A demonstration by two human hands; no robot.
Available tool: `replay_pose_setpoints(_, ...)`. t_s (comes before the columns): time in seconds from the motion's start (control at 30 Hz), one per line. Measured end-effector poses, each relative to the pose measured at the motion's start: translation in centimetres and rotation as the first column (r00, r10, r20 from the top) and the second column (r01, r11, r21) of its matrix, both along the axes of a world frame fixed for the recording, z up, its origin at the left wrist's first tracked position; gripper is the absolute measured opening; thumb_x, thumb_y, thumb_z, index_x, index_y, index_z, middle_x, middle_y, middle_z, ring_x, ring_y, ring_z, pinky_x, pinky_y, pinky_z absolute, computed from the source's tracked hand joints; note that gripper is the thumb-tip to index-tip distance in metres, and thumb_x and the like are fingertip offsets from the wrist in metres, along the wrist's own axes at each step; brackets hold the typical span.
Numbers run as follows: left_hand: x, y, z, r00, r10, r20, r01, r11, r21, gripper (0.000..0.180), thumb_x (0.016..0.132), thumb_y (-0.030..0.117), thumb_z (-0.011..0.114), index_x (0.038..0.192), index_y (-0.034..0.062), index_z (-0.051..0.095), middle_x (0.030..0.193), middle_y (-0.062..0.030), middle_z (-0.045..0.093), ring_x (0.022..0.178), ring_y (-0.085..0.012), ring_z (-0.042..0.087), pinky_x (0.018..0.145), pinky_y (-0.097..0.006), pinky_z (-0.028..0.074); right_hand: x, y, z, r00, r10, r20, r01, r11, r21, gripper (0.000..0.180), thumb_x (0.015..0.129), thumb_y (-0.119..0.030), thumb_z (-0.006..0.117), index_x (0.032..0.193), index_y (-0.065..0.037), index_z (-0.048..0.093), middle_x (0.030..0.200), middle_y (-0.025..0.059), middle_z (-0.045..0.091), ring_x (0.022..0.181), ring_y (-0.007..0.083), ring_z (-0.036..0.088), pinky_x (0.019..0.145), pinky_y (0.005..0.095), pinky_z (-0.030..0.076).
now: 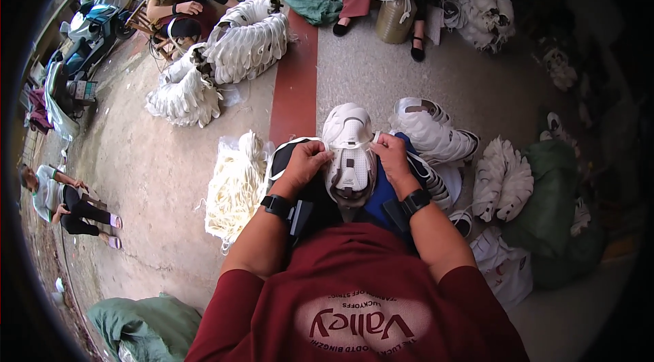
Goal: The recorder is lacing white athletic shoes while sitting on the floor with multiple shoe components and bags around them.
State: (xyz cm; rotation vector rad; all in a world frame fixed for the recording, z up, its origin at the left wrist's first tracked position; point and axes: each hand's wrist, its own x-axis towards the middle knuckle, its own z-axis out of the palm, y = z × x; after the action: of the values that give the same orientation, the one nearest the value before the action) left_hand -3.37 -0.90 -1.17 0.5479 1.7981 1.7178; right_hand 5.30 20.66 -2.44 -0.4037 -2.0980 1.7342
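A white shoe upper (pixel 349 127) rests on my lap, its mesh toe pointing away from me and its tongue facing up. At its left edge, my left hand (pixel 308 160) is closed in a pinch on a white shoelace. My right hand (pixel 394 155) pinches the lace at the opposite edge, its fingertips close to the upper. A loop of white lace hangs over my left knee. The exact grip of the fingertips is small and partly hidden.
A bundle of cream laces (pixel 235 191) lies left of my legs. Stacked white uppers (pixel 432 131) stand on the right, with another pile (pixel 503 178) beyond. A green sack (pixel 555 205) sits far right. Seated people work among more bundled uppers (pixel 248 45) ahead.
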Motion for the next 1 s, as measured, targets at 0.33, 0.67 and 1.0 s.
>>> replay_pose_setpoints(0.33, -0.8, 0.7, 0.2, 0.999, 0.019, -0.028, -0.018, 1.000, 0.022, 0.017, 0.086, 0.013, 0.063, 0.072, 0.0039, 0.057, 0.064, 0.0037, 0.054, 0.058, -0.0040, 0.046, 0.053, -0.021, 0.039, -2.2, -0.6, 0.1, 0.998, -0.066, -0.006, 0.061, 0.880, 0.472, 0.009, 0.067, -0.002, 0.056, 0.063, 0.003, 0.049, 0.061, 0.0208, 0.052, 0.051, 0.0275, 0.048, 0.051, 0.0391, 0.038)
replay_pose_setpoints(0.67, 3.2, 1.8, 1.9, 0.970, -0.006, -0.244, 0.005, 1.000, -0.003, 0.015, 0.087, 0.009, 0.060, 0.075, 0.0015, 0.057, 0.069, -0.0003, 0.059, 0.065, -0.0063, 0.053, 0.059, -0.024, 0.045, 1.0, -4.1, 2.4, 0.981, -0.165, 0.101, 0.051, 0.725, 0.687, 0.011, 0.079, -0.012, 0.056, 0.081, -0.001, 0.057, 0.078, 0.0222, 0.058, 0.077, 0.0396, 0.058, 0.067, 0.0458, 0.047)
replay_pose_setpoints(1.0, 3.0, 6.2, 2.2, 0.574, -0.339, -0.745, -0.127, 0.862, -0.490, 0.014, 0.079, 0.024, 0.058, 0.079, 0.0107, 0.062, 0.079, -0.0135, 0.063, 0.070, -0.0327, 0.063, 0.061, -0.041, 0.050, 0.5, -3.3, 0.1, 0.993, -0.066, 0.102, -0.024, 0.715, 0.699, 0.010, 0.075, -0.004, 0.052, 0.083, 0.002, 0.055, 0.081, 0.0231, 0.057, 0.084, 0.0393, 0.056, 0.075, 0.0439, 0.047)
